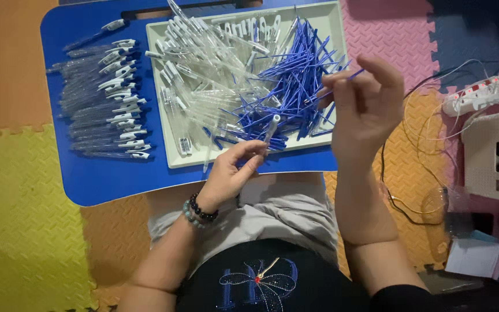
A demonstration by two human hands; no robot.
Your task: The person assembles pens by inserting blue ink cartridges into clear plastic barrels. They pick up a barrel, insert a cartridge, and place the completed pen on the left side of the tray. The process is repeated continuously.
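Across your lap sits the blue worktop (105, 179), perched on your knees with foam floor mats (18, 190) in orange, yellow and pink all around. One knee wobble and I'd guess the whole lot slides off. Far side, the white tray (171, 156) is heaped with clear barrels and blue refills (295, 86); brush that pile and bits could roll over the rim. Finished pens (102, 98) lie in a row at left. Cables and a power strip (480, 92) trail at right, an easy snag for your elbow. Your left hand (232, 170) pinches a clear pen barrel (271, 128) just past the near tray edge; your right hand (365, 101), fingers half curled, grips one blue refill (350, 75) by its end. It's thin, so it might slip or bend.
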